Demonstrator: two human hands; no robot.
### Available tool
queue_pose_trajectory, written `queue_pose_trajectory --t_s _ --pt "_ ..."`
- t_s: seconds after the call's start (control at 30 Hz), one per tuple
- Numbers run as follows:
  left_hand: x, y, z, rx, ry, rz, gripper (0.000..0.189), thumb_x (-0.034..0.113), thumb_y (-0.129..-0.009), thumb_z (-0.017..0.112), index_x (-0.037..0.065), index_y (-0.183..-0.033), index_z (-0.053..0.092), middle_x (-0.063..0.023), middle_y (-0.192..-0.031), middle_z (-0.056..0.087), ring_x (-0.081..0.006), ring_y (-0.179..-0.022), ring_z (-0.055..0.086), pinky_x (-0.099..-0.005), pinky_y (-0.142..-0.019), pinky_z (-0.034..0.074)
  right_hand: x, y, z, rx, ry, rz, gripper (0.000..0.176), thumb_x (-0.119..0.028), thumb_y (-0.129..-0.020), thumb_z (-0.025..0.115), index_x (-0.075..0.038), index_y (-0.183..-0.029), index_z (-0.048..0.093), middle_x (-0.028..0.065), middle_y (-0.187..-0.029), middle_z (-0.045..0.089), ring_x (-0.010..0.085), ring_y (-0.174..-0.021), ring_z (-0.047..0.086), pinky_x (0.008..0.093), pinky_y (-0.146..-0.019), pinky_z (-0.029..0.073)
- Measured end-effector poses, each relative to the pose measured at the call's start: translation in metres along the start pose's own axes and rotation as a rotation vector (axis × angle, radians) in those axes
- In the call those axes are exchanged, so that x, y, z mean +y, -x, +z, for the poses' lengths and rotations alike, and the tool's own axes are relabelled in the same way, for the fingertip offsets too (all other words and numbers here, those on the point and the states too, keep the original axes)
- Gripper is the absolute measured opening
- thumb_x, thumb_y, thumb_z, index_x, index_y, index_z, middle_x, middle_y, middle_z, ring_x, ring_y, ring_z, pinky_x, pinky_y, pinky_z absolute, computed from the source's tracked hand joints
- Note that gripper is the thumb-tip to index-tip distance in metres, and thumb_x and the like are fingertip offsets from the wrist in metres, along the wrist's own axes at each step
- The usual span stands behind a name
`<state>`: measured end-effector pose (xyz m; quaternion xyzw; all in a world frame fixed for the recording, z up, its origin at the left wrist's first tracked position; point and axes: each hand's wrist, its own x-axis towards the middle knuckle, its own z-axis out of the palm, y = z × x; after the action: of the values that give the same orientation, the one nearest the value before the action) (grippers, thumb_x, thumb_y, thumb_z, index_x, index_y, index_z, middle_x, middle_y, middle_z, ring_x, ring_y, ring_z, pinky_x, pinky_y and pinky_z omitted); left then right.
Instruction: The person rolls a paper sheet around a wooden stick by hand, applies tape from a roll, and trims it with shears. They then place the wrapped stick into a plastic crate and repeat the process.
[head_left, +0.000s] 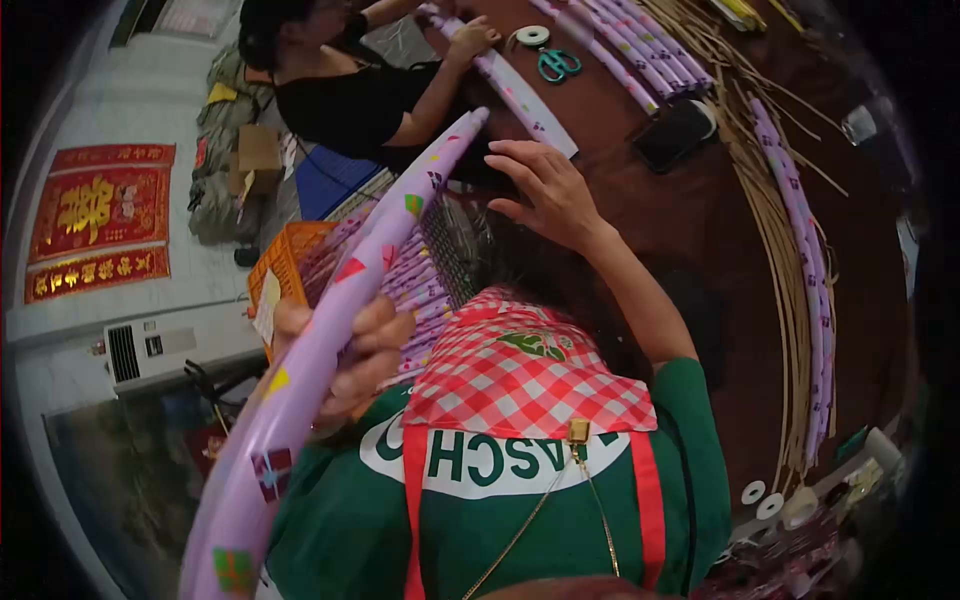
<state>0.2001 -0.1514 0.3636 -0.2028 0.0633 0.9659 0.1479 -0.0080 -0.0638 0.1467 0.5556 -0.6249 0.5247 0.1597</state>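
Observation:
A long roll of lilac wrapping paper (365, 290), printed with coloured gift boxes, slants from the lower left edge up to the top middle. My left hand (365, 350) is wrapped around its middle. Near the roll's far end, my right hand (545, 190) is raised with its fingers apart and nothing in it. A small gap separates those fingers from the tip of the roll. Below the roll, an orange crate (285, 255) holds many similar rolls (425, 300), partly hidden by my left hand and the apron.
Across the brown table (640, 220), a co-worker (350, 90) handles another lilac sheet (525, 95). Teal scissors (558, 66), a tape roll (532, 36), a phone (668, 138), several finished rolls (640, 45) and long brown strips (765, 260) lie there.

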Motion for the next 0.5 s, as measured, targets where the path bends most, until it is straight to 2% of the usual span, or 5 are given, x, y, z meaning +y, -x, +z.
queue_pose_trajectory --t_s 0.1,0.17,0.3,0.37,0.5 --pt "0.003 -0.014 0.008 -0.002 -0.226 -0.144 0.036 0.023 -0.067 0.062 -0.001 -0.083 0.04 -0.009 -0.077 0.036 -0.0247 -0.057 0.054 -0.0311 -0.042 0.051 -0.006 -0.007 -0.035 0.242 0.163 -0.007 0.039 -0.017 -0.073 0.067 -0.009 -0.107 0.051 0.0094 -0.105 0.05 0.0273 -0.092 0.05 0.0367 -0.08 0.041" --pt "0.014 -0.037 0.008 -0.087 -0.288 -0.258 0.037 0.024 -0.066 0.062 -0.001 -0.082 0.041 -0.0098 -0.076 0.037 -0.0241 -0.054 0.054 -0.0305 -0.044 0.051 -0.009 0.004 -0.046 0.47 0.043 0.281 0.028 -0.012 -0.076 0.063 -0.007 -0.101 0.051 0.0113 -0.1 0.05 0.0245 -0.087 0.052 0.0327 -0.071 0.043" --pt "0.029 -0.109 0.009 -0.141 -0.514 -0.437 0.038 0.03 -0.063 0.059 0.0 -0.079 0.042 -0.0088 -0.073 0.038 -0.0184 -0.043 0.043 -0.0257 -0.036 0.037 -0.04 0.006 -0.088 0.625 -0.895 0.785 0.025 -0.025 -0.092 0.046 -0.003 -0.104 0.044 0.0052 -0.093 0.05 0.0101 -0.081 0.053 0.0247 -0.066 0.045" --pt "0.036 -0.152 0.018 -0.168 -0.668 -0.523 0.036 0.03 -0.063 0.058 0.001 -0.076 0.042 -0.0079 -0.072 0.039 -0.0175 -0.043 0.04 -0.025 -0.037 0.036 -0.041 0.011 -0.095 0.763 -0.414 0.661 0.025 -0.023 -0.092 0.048 -0.003 -0.106 0.042 0.0045 -0.093 0.05 0.0095 -0.079 0.053 0.0243 -0.067 0.045" --pt "0.035 -0.206 0.015 -0.25 -0.829 -0.711 0.039 0.03 -0.07 0.056 -0.002 -0.089 0.044 -0.0063 -0.075 0.043 -0.0182 -0.057 0.043 -0.0246 -0.04 0.043 -0.05 0.028 -0.126 1.057 -0.329 0.679 0.023 -0.016 -0.09 0.051 -0.005 -0.109 0.043 0.0029 -0.098 0.048 0.0082 -0.084 0.049 0.0218 -0.074 0.043"
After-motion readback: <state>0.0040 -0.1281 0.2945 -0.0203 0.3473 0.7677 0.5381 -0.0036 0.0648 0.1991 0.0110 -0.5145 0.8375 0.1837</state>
